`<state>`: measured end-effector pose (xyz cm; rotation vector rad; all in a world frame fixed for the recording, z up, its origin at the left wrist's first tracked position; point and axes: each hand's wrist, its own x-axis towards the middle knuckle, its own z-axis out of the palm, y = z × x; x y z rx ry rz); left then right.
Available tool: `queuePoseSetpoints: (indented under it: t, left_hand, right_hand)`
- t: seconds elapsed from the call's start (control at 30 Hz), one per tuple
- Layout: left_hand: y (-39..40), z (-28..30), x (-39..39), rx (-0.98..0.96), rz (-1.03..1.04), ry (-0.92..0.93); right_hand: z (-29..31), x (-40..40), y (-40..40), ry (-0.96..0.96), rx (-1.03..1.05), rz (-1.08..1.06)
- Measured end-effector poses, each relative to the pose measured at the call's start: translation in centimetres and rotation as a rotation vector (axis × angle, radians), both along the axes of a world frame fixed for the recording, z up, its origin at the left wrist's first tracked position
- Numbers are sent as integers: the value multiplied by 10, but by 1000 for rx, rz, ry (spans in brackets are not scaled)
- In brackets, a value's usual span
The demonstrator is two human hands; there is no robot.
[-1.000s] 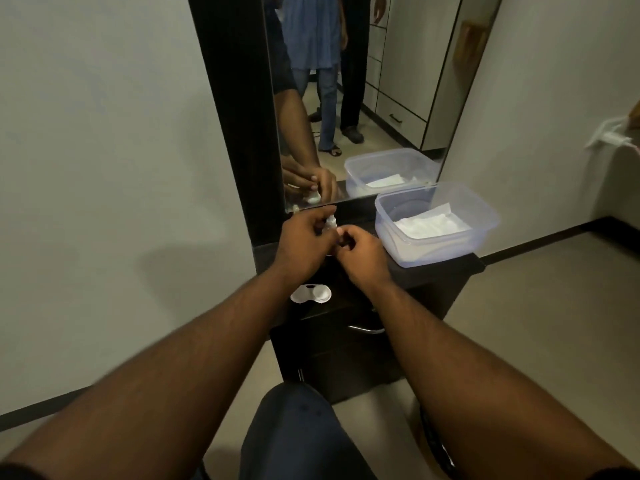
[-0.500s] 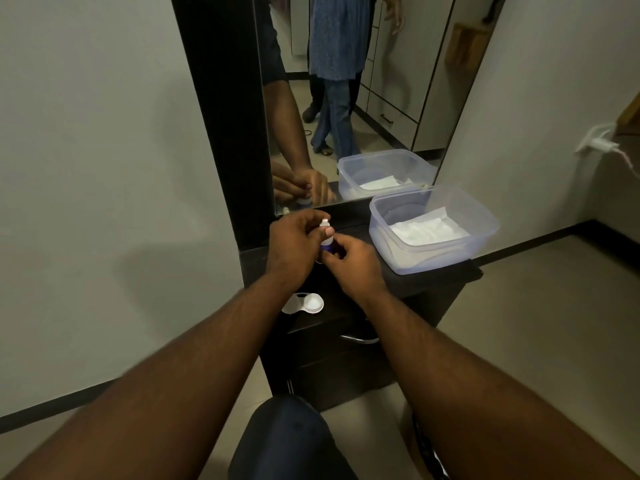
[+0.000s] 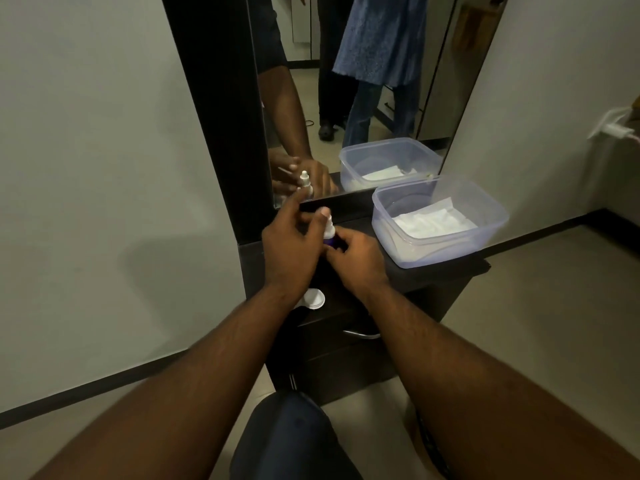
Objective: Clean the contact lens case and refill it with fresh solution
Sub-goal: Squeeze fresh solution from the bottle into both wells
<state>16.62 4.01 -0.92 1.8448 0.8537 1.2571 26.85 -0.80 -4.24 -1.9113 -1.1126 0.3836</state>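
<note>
Both hands (image 3: 291, 252) (image 3: 356, 259) hold the solution bottle (image 3: 329, 232), seemingly upright, nozzle up.

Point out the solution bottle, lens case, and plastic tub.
solution bottle (image 3: 329, 230), head view, white neck between the hands.
lens case (image 3: 314, 299), head view, white well below left wrist.
plastic tub (image 3: 498, 220), head view, right rim.
</note>
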Motion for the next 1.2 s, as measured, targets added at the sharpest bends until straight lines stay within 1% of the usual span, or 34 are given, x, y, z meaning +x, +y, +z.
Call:
queuePoseSetpoints:
  t: [0.07,0.1,0.23,0.27,0.33,0.4,0.5,0.6,0.67,0.73,0.77,0.83,1.07,1.13,1.2]
  left_hand:
    - [2,2,-5,32,103,-15]
    - [4,2,-6,37,104,-10]
    - [14,-1,2,-52,-113,127]
    - [16,-2,4,-72,-143,165]
    - [18,-2,7,-65,-121,189]
    - [17,1,9,-32,-75,150]
    - [17,14,11,6,10,39]
    - [24,23,-1,-22,53,-7]
    - [31,17,-16,-121,19,56]
    - [34,3,-31,-222,-30,195]
    - [35,-3,-36,-240,-38,261]
    - [38,-11,-42,-241,-34,326]
    - [43,-13,-43,-303,13,399]
    - [40,-11,-44,-285,14,417]
    - [31,-10,-52,-231,45,377]
  right_hand:
    - [-2,0,1,-12,3,-8]
    - [-2,0,1,-16,-1,-9]
    - [1,-1,0,-21,7,-17]
    - [2,-1,-1,-17,2,-16]
    - [4,-1,-2,-14,-13,-16]
    - [4,-1,-2,-2,-14,-19]
    - [1,-1,0,12,4,-8]
    - [-2,-2,2,31,54,-50]
    - [-1,-1,2,59,111,-97]
    - [1,-2,0,75,138,-112]
    - [2,-2,-1,81,147,-113]
    - [4,-4,-3,98,161,-109]
    - [8,-7,-10,140,203,-91]
    - [10,-8,-11,150,215,-74]
    - [12,-9,-12,160,230,-48]
